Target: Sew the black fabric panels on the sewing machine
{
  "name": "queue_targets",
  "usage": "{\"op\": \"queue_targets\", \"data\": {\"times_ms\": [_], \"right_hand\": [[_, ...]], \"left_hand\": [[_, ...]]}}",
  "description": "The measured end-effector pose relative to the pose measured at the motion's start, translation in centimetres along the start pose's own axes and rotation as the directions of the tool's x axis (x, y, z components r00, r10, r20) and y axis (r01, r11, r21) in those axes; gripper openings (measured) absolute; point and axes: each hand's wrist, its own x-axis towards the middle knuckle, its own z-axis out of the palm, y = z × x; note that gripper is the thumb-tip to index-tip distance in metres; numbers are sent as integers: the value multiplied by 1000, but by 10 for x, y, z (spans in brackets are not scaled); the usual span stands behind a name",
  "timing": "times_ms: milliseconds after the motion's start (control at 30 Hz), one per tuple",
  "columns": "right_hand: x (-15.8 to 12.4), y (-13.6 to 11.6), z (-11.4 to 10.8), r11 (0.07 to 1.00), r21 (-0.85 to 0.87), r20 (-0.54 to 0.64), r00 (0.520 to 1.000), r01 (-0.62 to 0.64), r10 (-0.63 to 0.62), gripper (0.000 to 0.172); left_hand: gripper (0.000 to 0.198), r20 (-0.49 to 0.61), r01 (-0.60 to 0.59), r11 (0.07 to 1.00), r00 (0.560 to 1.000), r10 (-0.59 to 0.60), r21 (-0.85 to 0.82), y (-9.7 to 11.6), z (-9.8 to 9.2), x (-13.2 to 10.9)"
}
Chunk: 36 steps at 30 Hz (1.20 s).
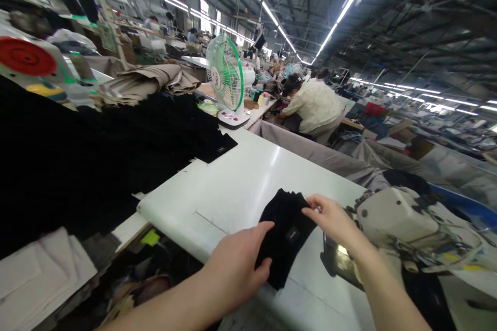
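A folded piece of black fabric (283, 238) with a small dark label (291, 234) lies on the white sewing table (233, 196). My left hand (236, 264) grips its lower left edge, thumb on top. My right hand (330, 220) pinches its upper right corner between fingers and thumb. Much of the piece stays visible between my hands. Just beyond my right hand stands a cream sewing machine head (396, 214).
A large pile of black fabric (97, 155) covers the table's left side, with folded beige fabric (147, 85) behind it. A green-bladed desk fan (227, 75) stands at the far end. A co-worker (310, 108) sits beyond the table, with more workstations around.
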Motion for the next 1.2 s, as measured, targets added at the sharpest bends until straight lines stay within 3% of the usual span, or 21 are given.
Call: {"op": "queue_targets", "data": {"times_ms": [67, 133, 200, 267, 300, 400, 467, 567, 700, 833, 933, 1067, 1200], "right_hand": [[-6, 5, 19, 1000, -6, -45, 999, -16, 16, 17], [-16, 4, 31, 1000, -1, -179, 984, 1, -1, 32], [-34, -1, 39, 998, 3, -370, 927, 70, -63, 37], [-55, -6, 50, 985, -7, -455, 876, 174, -158, 31], [-65, -8, 57, 973, -21, -450, 867, 229, -214, 28], [-86, -8, 84, 943, -49, -321, 889, 329, -327, 26], [-90, -7, 100, 927, -48, -244, 895, 373, -373, 30], [-80, -13, 112, 923, -15, -186, 906, 384, -380, 30], [-54, -39, 113, 944, 50, -128, 939, 327, -319, 27], [-16, -76, 116, 935, 107, -19, 941, 339, -339, 28], [17, -105, 126, 920, 194, 48, 934, 340, -355, 28], [58, -142, 141, 884, 350, 44, 937, 311, -347, 29], [79, -163, 141, 803, 562, -18, 974, 197, -226, 13]], "left_hand": [[59, 55, 9, 996, 998, -14, 92, -5, 1, 0], [63, 46, 48, 995, 998, -52, 86, -12, -11, 7], [56, -88, 123, 990, 989, -117, 67, -25, -32, 23], [40, -304, 214, 969, 938, -169, 121, -47, -56, 46], [34, -393, 254, 948, 905, -162, 193, -60, -68, 60], [31, -465, 383, 866, 861, -208, 322, -103, -96, 100], [31, -451, 413, 836, 862, -230, 363, -124, -106, 120], [25, -394, 403, 806, 889, -233, 433, -139, -111, 136], [26, -334, 357, 786, 920, -204, 505, -141, -115, 140], [27, -363, 366, 765, 913, -185, 530, -135, -132, 143], [33, -427, 389, 755, 890, -160, 527, -123, -156, 148], [33, -480, 360, 756, 874, -69, 546, -96, -200, 158], [32, -477, 277, 765, 878, 44, 581, -66, -232, 154]]}}
